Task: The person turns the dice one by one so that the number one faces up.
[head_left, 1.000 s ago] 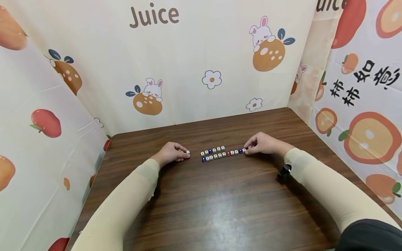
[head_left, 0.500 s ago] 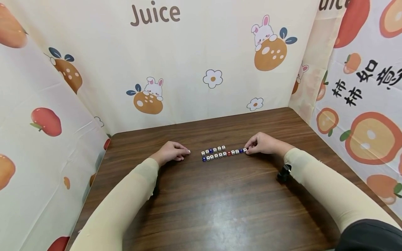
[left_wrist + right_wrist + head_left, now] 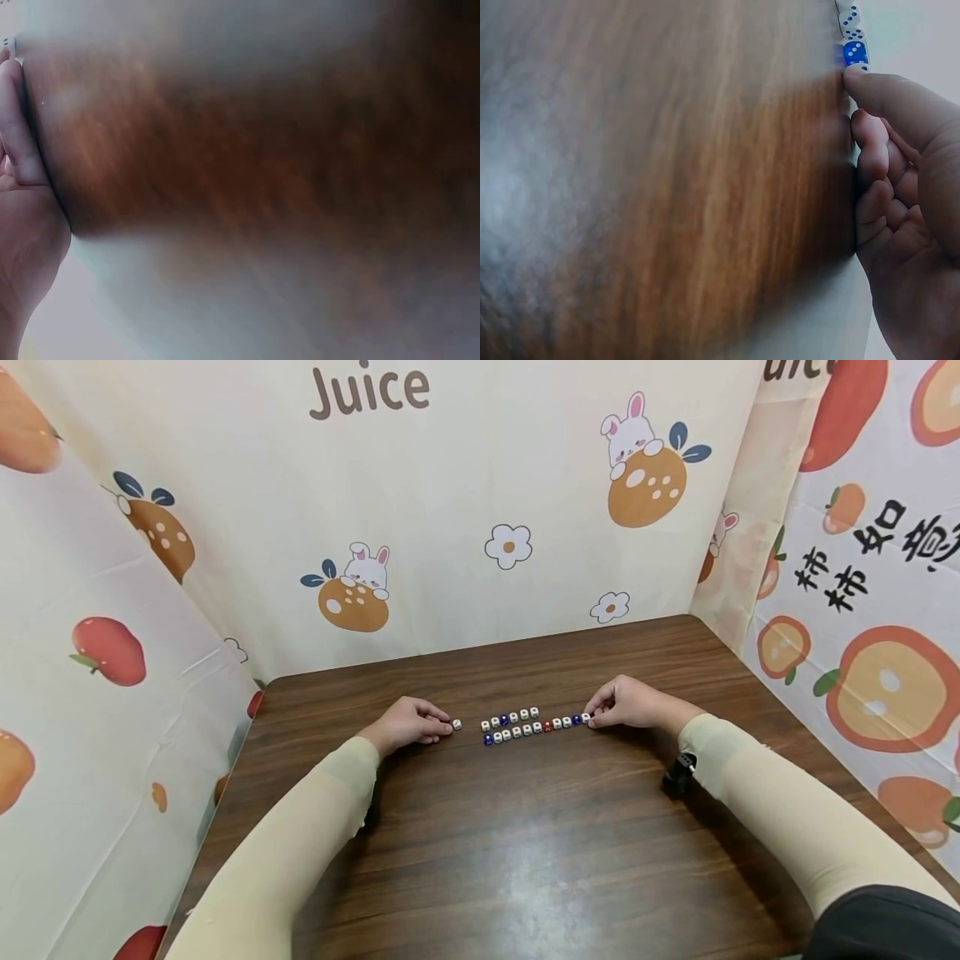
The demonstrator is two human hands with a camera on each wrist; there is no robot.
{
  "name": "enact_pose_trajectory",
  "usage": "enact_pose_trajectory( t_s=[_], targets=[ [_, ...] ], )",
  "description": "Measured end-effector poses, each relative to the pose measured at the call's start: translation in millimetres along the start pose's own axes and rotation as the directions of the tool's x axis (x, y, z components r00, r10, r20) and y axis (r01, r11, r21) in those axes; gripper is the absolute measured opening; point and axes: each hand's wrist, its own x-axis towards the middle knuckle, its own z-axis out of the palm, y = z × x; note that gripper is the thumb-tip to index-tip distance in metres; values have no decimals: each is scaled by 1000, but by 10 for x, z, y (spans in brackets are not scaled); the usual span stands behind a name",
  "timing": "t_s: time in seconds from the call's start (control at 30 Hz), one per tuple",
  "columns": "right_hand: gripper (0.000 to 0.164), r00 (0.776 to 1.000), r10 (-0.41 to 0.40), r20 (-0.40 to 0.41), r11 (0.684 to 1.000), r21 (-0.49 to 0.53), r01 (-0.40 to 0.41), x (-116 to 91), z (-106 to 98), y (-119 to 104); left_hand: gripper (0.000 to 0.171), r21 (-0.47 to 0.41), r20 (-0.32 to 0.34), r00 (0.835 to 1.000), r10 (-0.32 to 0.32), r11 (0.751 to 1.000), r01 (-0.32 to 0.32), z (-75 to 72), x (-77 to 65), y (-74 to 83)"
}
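Observation:
My left hand (image 3: 408, 722) pinches a white die (image 3: 457, 725) at its fingertips, a short way left of two rows of dice. In the left wrist view only part of that hand (image 3: 22, 202) shows, at the left edge. The longer front row runs from a blue die (image 3: 487, 739) past a red die (image 3: 547, 726) to a white die (image 3: 587, 718) at its right end. My right hand (image 3: 630, 702) holds that end die between thumb and finger. Beside it in the right wrist view sits a blue die (image 3: 855, 52).
A shorter back row of white dice (image 3: 524, 714) holds one blue die (image 3: 504, 720). The brown wooden table (image 3: 480, 843) extends in front of both rows. Patterned cloth (image 3: 465, 468) hangs behind the table and at both sides.
The white die at my left fingertips has turned and shifted slightly right, showing more of itself beyond the fingers. The right hand and both rows keep their places.

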Motion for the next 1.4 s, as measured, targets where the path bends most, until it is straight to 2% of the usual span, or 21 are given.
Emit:
enact_pose_trajectory(
  t_s=[0.23,0.5,0.73,0.87,1.03,1.23,1.4],
  targets=[
    [10,1000,4,1,1000,6,-4,5,2,-9,33,29,-39,999,-2,1000,3,22,-22,27],
    [11,1000,-4,2,1000,0,4,4,9,30,23,37,-79,997,-24,999,27,98,3,9],
    [11,1000,-15,10,1000,12,14,16,-5,-4,28,43,-120,992,-37,998,42,114,-8,73],
    [9,1000,-11,12,1000,-4,11,21,-1,19,30,123,-122,992,-35,991,50,175,-28,146],
    [9,1000,-9,11,1000,1,9,20,0,20,25,257,-144,989,-32,964,68,252,-39,213],
    [9,1000,-12,9,1000,5,12,13,-7,-5,30,273,-161,987,-25,960,69,266,-91,250],
    [10,1000,-8,14,1000,8,7,13,-4,-7,25,279,-158,987,-20,958,64,270,-113,260]
  ],
)
